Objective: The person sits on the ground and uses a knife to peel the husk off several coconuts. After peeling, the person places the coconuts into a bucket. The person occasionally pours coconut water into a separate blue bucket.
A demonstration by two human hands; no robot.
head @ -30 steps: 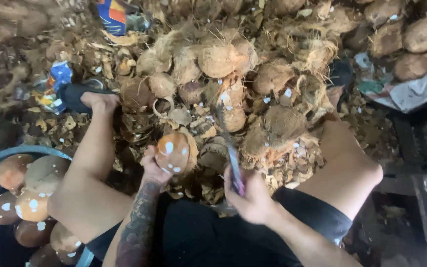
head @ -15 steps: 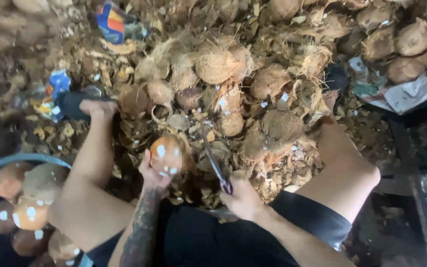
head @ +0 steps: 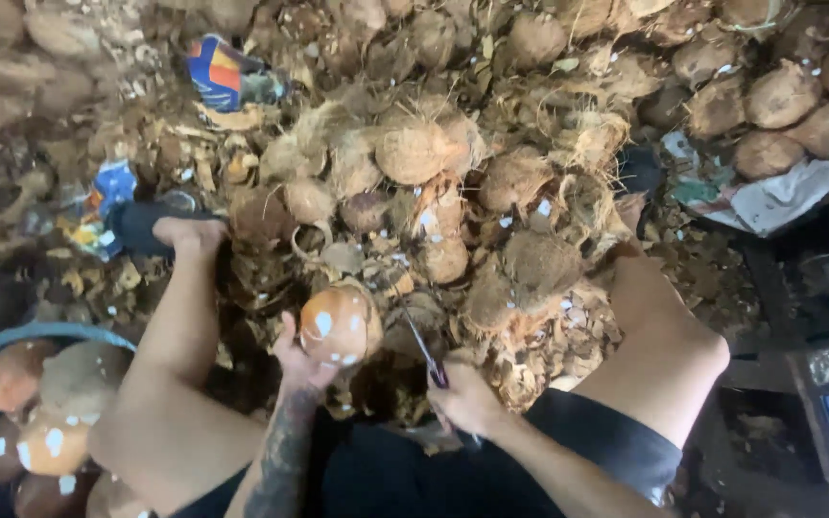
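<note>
Between the knees, left hand (head: pixel 301 363) cups the peeled coconut (head: pixel 338 324); right hand (head: pixel 467 398), fist closed on the knife (head: pixel 421 345), has drawn back toward the lap (blade now off the shell, beside it).

I count two hands in my view: the left hand (head: pixel 301 363) and the right hand (head: pixel 467 401). There is one peeled coconut (head: pixel 338 324) in the left hand, and one knife (head: pixel 422 351) in the right hand. At eight o'clock I see one blue tub (head: pixel 11 336), and inside it I count about five peeled coconuts (head: pixel 48 443), some cut by the edge. At two o'clock I count about five whole brown coconuts (head: pixel 781 94). The husk pile (head: pixel 453 192) at twelve o'clock holds many pieces; I cannot count them exactly. One colourful wrapper (head: pixel 227 77) lies at eleven o'clock.
</note>
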